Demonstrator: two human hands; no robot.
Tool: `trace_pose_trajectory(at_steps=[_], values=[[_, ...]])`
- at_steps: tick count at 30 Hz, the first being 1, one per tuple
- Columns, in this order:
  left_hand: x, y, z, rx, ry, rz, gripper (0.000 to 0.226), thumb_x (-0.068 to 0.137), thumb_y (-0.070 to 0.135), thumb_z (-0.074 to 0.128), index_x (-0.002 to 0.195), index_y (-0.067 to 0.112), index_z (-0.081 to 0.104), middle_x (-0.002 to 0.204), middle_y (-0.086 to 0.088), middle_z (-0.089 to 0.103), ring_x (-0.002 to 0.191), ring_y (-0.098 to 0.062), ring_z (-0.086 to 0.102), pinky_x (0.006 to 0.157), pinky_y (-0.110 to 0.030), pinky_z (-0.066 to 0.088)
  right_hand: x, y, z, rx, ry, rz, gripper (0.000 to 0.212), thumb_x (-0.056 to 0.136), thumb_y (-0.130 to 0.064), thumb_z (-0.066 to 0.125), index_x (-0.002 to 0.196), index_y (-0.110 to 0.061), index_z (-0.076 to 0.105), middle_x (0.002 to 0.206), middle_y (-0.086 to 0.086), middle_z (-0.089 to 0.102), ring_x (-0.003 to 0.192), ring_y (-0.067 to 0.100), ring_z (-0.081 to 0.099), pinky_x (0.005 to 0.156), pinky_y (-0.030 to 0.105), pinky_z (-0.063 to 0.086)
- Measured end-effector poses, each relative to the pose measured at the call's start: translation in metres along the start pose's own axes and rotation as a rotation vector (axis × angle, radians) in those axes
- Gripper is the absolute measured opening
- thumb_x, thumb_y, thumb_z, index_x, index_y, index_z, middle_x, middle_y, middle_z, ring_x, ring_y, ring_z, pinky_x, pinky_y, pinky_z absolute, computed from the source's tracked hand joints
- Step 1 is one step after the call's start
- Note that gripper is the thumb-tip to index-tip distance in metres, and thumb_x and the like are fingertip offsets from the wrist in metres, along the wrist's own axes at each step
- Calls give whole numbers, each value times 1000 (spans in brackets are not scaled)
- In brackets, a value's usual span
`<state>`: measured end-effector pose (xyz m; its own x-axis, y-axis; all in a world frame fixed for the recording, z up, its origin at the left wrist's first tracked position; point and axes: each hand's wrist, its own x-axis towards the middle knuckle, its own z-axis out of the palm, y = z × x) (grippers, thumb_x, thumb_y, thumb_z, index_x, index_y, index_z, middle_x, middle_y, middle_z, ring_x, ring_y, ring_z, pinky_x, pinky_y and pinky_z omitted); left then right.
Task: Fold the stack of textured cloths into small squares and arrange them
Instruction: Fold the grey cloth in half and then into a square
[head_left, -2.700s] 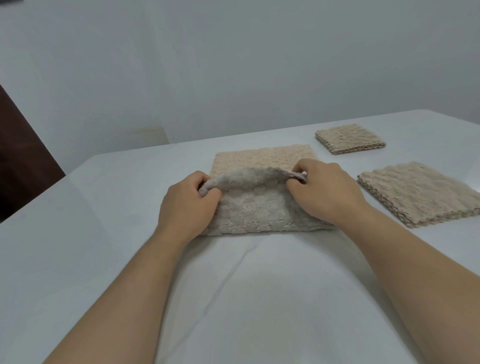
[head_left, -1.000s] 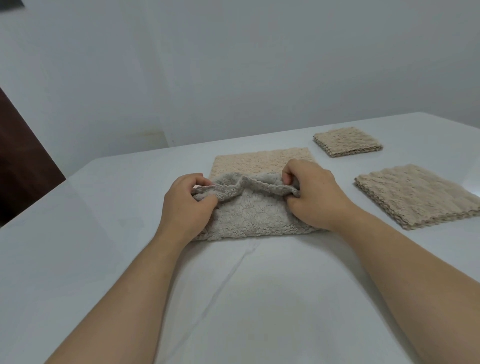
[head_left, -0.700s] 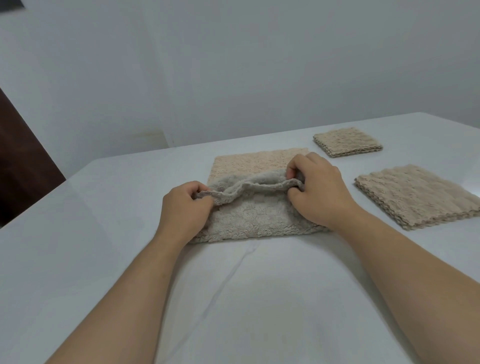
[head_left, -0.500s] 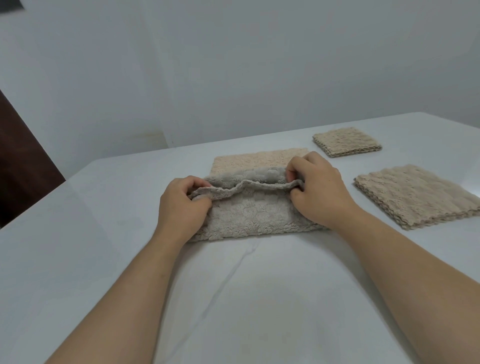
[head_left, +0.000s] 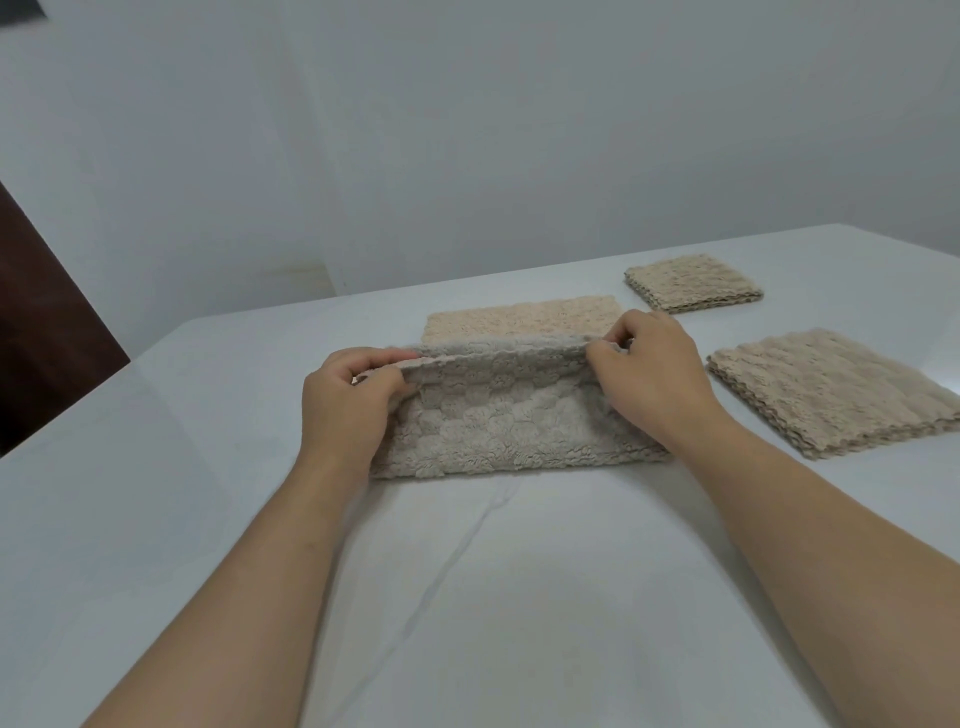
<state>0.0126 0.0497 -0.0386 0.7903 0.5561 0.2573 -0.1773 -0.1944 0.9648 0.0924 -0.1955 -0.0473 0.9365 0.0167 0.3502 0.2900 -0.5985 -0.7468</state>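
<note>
Left hand (head_left: 348, 410) and right hand (head_left: 649, 384) pinch the lifted edge of a beige textured cloth (head_left: 509, 426); uneven pulling could skew it.

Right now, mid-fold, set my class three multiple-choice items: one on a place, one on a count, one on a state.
1. Where is the small folded square? A. far right of the table, beyond the flat stack. B. at the near edge. C. on the floor.
2. How many hands pinch the middle cloth? A. none. B. one. C. two.
3. What state is the middle cloth in? A. spread flat. B. partly folded over. C. rolled up.
Key: 1 A, it lies behind the stack. 2 C, left hand and right hand both pinch its raised edge. 3 B, its grey side covers the near part, a beige strip shows beyond.
</note>
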Motion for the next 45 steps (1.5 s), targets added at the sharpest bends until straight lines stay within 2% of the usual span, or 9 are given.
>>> trace_pose_trajectory(at_steps=[5,10,14,17,25,30,35,39,45], values=[[3,-2,0,-27,32,44,24,78,-4,76,84,20,78,109,-6,70,68,3,66,59,-13,51,3,2,0,25,29,50,11,88,-28,54,81,-19,56,98,6,62,78,19,58,58,30,36],[5,-7,-5,12,11,115,27,75,3,82,81,30,81,113,-2,70,89,-11,71,82,-26,55,3,1,-1,33,39,23,3,89,-20,61,87,-18,59,101,7,61,79,15,57,55,25,35],[3,-5,-5,-15,4,89,25,77,-4,81,84,19,73,79,10,73,63,-7,64,62,-26,54,2,-1,-4,126,38,31,28,81,0,63,96,-24,61,111,0,60,93,16,55,60,16,35],[4,-5,-5,-24,-10,63,43,77,-16,73,92,22,63,67,23,67,53,-1,58,50,-21,50,3,-2,-6,275,40,96,45,77,10,57,102,-29,60,113,-5,60,80,15,58,56,24,40],[5,-6,-6,1,-39,95,60,71,-28,68,102,23,63,81,22,70,62,1,62,56,-21,53,5,2,-6,343,54,201,55,82,10,63,118,-31,55,115,-10,58,73,5,53,53,24,46],[10,-12,-8,71,-42,163,64,67,-20,75,106,31,68,103,1,74,86,-13,69,82,-31,57,5,1,-7,388,66,225,52,83,3,71,120,-29,55,106,-7,58,68,9,55,52,25,45],[11,-14,-8,81,28,162,55,70,-9,80,103,34,67,97,-1,68,75,-8,61,69,-27,55,4,2,-7,420,73,234,44,87,-8,73,122,-30,56,115,-2,53,67,9,55,55,26,44],[11,-14,-9,77,20,168,52,73,-6,82,104,32,67,104,-15,69,75,-11,62,70,-31,58,4,1,-7,434,73,234,40,92,-7,65,125,-28,58,94,-10,53,56,10,50,47,21,43],[14,-17,-6,79,24,168,40,82,-5,77,110,22,67,93,6,71,68,7,66,60,-10,51,6,6,-5,428,90,214,45,96,-5,62,135,-26,55,90,-13,50,48,11,43,38,14,39]])
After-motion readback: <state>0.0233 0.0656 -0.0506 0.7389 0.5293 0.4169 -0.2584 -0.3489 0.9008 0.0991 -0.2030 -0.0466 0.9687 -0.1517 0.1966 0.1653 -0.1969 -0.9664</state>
